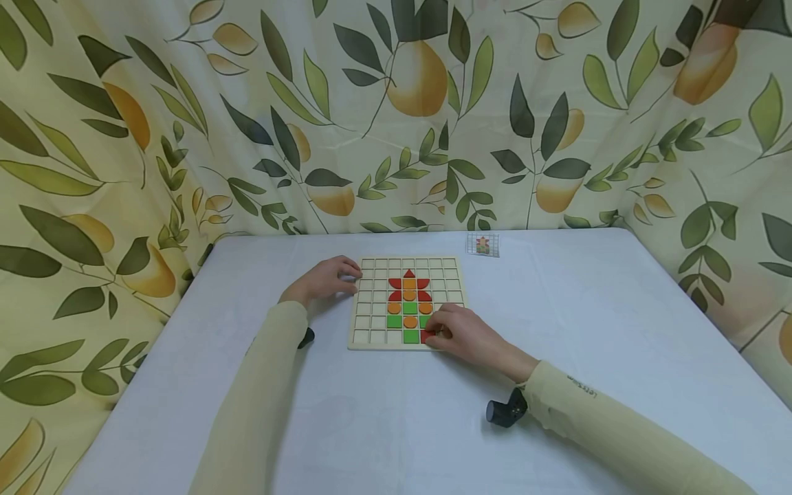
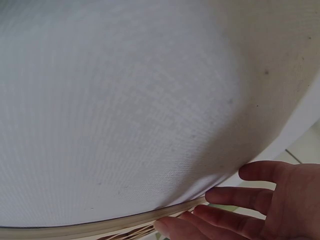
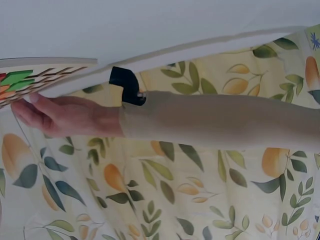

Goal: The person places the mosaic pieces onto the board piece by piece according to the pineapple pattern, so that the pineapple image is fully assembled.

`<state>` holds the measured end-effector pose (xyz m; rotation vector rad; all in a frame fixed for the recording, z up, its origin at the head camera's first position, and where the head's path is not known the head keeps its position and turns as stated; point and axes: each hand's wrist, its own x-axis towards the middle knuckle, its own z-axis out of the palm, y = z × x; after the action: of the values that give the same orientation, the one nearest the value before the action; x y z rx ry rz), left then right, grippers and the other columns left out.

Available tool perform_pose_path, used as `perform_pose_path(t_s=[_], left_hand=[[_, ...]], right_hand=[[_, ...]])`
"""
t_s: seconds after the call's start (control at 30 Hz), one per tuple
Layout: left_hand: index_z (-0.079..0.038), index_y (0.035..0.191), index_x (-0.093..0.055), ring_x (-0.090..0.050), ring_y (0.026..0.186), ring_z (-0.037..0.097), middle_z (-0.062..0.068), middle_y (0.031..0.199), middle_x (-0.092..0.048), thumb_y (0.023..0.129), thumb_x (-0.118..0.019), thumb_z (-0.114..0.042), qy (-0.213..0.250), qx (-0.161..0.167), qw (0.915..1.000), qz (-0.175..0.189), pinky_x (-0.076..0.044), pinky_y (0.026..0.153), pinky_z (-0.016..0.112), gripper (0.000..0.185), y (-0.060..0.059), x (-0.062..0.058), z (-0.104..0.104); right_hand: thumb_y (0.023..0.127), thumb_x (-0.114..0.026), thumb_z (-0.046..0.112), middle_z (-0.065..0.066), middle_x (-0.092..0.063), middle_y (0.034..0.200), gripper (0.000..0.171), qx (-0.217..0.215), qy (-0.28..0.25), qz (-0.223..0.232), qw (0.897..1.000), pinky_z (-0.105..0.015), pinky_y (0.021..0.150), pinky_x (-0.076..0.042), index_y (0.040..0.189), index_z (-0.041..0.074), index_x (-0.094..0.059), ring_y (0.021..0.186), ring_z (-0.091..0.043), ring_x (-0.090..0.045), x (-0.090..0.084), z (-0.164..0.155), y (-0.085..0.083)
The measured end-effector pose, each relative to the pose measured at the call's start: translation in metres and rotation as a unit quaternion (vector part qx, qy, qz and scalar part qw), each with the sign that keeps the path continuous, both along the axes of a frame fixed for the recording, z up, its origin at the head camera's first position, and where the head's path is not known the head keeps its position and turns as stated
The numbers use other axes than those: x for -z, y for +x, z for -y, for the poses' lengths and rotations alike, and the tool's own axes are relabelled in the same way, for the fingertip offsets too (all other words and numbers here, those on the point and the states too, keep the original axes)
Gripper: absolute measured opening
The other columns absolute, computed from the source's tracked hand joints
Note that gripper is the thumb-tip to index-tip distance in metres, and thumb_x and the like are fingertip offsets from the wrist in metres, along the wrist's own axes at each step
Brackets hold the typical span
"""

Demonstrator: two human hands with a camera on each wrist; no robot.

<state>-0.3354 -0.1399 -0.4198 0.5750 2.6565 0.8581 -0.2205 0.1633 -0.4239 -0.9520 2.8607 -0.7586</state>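
Backdrop: I saw a cloth printed with leaves and pears point(image 1: 396, 103) hung behind and to both sides of the worktop.
Worktop: a white-covered worktop point(image 1: 588, 330) carried everything I could see.
Board: a pale wooden grid board point(image 1: 372, 323) lay flat near the middle of the worktop, between the two hands.
Pattern on board: red, orange and green pieces point(image 1: 409, 302) filled the board's middle columns, red at the top, green at the bottom.
Left hand: the left hand point(image 1: 323, 280) rested at the board's left edge; in the left wrist view its fingers point(image 2: 235, 196) lay straight and relaxed, touching the board's rim point(image 2: 125, 220), gripping nothing.
Right hand: the right hand point(image 1: 460, 331) lay over the board's lower right part, its fingers bent down onto a red piece point(image 1: 425, 336) in the bottom row, just right of a green square point(image 1: 411, 336).
Right grasp: I could not tell whether those fingers pinched the red piece or only pressed on it; most of it was hidden under them.
Card: a small pattern card point(image 1: 482, 244) lay on the worktop beyond the board's far right corner, well apart from both hands.
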Motion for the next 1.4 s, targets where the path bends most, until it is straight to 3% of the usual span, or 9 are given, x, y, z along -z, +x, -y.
perform_pose_path(t_s=[0.33,0.53,0.83,1.03,1.4], left_hand=[[-0.011,0.116,-0.064,-0.036,0.129,0.024,0.003,0.132,-0.047,0.082,-0.067,-0.019,-0.004,-0.014,0.9999,0.007,-0.027,0.11,0.042,0.035,-0.003,0.003,0.0],[-0.01,0.115,-0.064,-0.036,0.129,0.023,0.003,0.131,-0.048,0.081,-0.068,-0.019,-0.003,-0.018,0.9998,0.008,-0.026,0.111,0.041,0.035,-0.003,0.002,-0.001],[-0.01,0.116,-0.064,-0.036,0.128,0.023,0.003,0.131,-0.048,0.082,-0.067,-0.019,-0.004,-0.008,1.0,-0.002,-0.027,0.11,0.041,0.036,-0.001,0.001,0.0],[-0.011,0.116,-0.064,-0.037,0.128,0.022,0.001,0.131,-0.048,0.082,-0.068,-0.019,-0.006,-0.014,0.9999,0.004,-0.029,0.109,0.041,0.035,-0.001,0.001,-0.001],[-0.011,0.115,-0.064,-0.037,0.127,0.022,0.002,0.131,-0.048,0.082,-0.067,-0.02,-0.017,-0.005,0.9998,-0.005,-0.027,0.11,0.04,0.035,-0.002,0.001,-0.001]], right_hand=[[0.082,-0.067,0.02,0.004,-0.06,0.087,0.013,-0.002,-0.011,-0.013,1.0,-0.02,0.063,-0.04,0.094,0.014,-0.068,0.073,-0.011,-0.048,0.003,-0.001,0.0],[0.082,-0.068,0.023,0.007,-0.059,0.089,0.018,0.034,-0.03,0.013,0.999,-0.022,0.066,-0.045,0.098,0.015,-0.068,0.076,-0.009,-0.05,-0.001,-0.008,0.0],[0.084,-0.065,0.026,0.003,-0.06,0.092,0.023,0.109,-0.014,0.015,0.994,-0.023,0.06,-0.044,0.102,0.013,-0.068,0.075,-0.012,-0.05,-0.007,-0.05,-0.004],[0.082,-0.067,0.024,0.0,-0.061,0.093,0.026,0.139,0.006,0.017,0.99,-0.024,0.064,-0.043,0.104,0.011,-0.067,0.076,-0.014,-0.049,-0.005,-0.086,-0.001],[0.081,-0.069,0.023,0.002,-0.056,0.089,0.031,0.105,0.018,0.057,0.993,-0.021,0.062,-0.04,0.11,0.012,-0.065,0.076,-0.014,-0.046,0.0,-0.108,0.006]])
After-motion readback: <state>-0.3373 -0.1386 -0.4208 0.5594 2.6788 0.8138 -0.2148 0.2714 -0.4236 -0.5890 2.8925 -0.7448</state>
